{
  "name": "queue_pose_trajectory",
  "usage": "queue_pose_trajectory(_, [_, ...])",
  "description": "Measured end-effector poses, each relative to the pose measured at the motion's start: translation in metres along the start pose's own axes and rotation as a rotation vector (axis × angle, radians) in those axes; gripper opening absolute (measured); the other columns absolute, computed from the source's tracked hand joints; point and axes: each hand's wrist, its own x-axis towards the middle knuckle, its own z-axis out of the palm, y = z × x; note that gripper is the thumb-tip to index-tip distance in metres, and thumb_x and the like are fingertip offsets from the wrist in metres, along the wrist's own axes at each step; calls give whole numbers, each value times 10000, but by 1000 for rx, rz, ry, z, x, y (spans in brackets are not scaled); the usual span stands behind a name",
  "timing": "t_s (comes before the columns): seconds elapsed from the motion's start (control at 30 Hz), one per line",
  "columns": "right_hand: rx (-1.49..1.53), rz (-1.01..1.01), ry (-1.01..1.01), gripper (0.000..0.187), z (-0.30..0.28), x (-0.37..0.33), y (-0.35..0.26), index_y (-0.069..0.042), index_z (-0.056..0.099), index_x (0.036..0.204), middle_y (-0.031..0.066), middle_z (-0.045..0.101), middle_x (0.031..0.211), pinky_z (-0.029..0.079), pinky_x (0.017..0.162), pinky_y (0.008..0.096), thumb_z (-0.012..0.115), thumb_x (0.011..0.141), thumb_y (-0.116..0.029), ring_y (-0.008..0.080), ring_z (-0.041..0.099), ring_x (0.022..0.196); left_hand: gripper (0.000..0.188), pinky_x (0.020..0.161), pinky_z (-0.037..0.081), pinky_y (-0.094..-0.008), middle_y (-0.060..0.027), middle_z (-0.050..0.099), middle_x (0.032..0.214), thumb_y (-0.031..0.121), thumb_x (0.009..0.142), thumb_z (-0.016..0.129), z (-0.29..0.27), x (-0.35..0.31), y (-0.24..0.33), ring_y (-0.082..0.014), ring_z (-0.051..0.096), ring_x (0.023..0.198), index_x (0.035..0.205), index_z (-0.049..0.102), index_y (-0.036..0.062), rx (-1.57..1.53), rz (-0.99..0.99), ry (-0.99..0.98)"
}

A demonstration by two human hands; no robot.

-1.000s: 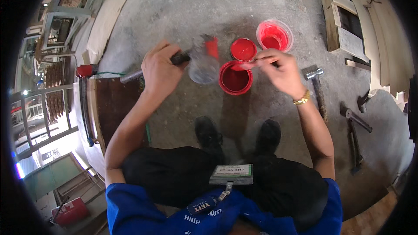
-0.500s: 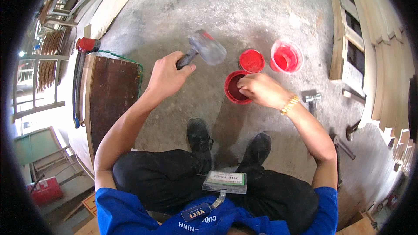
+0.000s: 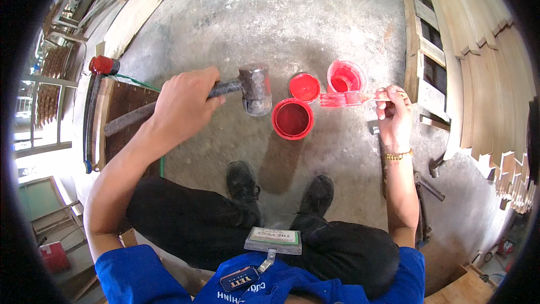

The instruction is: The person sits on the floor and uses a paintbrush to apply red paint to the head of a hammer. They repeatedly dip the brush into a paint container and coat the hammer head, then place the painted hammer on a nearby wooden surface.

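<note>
My left hand (image 3: 184,97) is closed around the handle of a mallet (image 3: 256,91). Its dark, worn head points right and carries a red smear. Between the fingers of my right hand (image 3: 396,121) is a paintbrush (image 3: 344,99), its flat bristles coated red and pointing left. Below and left of the bristles stands an open red paint pot (image 3: 275,126), dark red inside. A round lid (image 3: 304,73) covered in red paint lies just behind the pot. Beside the lid, a clear plastic tub (image 3: 361,75) holds red paint; the brush passes in front of it.
On the concrete floor at right lie a hammer (image 3: 436,168) and other metal tools. Wooden pallets (image 3: 432,97) and stacked boards (image 3: 495,79) line the right side. At left stands a brown panel (image 3: 126,98) with a red-ended clamp (image 3: 104,66). My shoes (image 3: 243,183) are below the pot.
My right hand has come out of the red pot and moved right, now with the paintbrush in view. My left hand has shifted left and lower, the mallet turning to show its long handle.
</note>
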Motion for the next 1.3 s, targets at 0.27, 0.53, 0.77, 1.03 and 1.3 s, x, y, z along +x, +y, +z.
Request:
queue_pose_trajectory(0.27, [160, 202, 167, 133, 4, -11, 10, -19, 612, 878, 73, 660, 770, 414, 474, 197, 609, 877, -152, 95, 554, 599, 244, 644, 419, -454, -197, 581, 762, 153, 729, 689, -11, -12, 15, -404, 565, 763, 858, 554, -3, -34, 33, -18])
queue_pose_trajectory(0.53, [14, -321, -181, 93, 64, -42, -45, 0, 538, 950, 173, 630, 889, 455, 448, 229, 535, 905, -81, 116, 552, 555, 271, 597, 409, -410, -220, 556, 718, 171, 720, 694, 2, -2, 19, -394, 551, 683, 841, 561, -31, -309, -32, -124])
queue_pose_trajectory(0.77, [-360, -524, -311, 63, 90, -38, -59, 24, 522, 943, 182, 628, 873, 479, 471, 243, 532, 888, -5, 135, 575, 568, 254, 596, 414, -406, -217, 554, 719, 152, 728, 702, 4, 0, 33, -389, 546, 677, 848, 563, -25, -373, -29, -94])
queue_pose_trajectory(1.03, [-286, -559, -411, 64, 97, -53, -51, -3, 527, 951, 193, 623, 863, 472, 477, 229, 541, 888, -11, 118, 553, 538, 242, 651, 431, -426, -196, 585, 784, 143, 739, 684, 13, 2, 33, -399, 566, 764, 884, 566, -10, -280, 56, -64])
queue_pose_trajectory(1.3, [-233, -641, -131, 45, 80, -41, -55, 2, 523, 939, 190, 621, 862, 459, 462, 225, 510, 896, -1, 124, 557, 544, 245, 666, 440, -416, -189, 584, 802, 148, 749, 674, 15, 2, 31, -382, 574, 777, 906, 567, -7, -284, 72, -29])
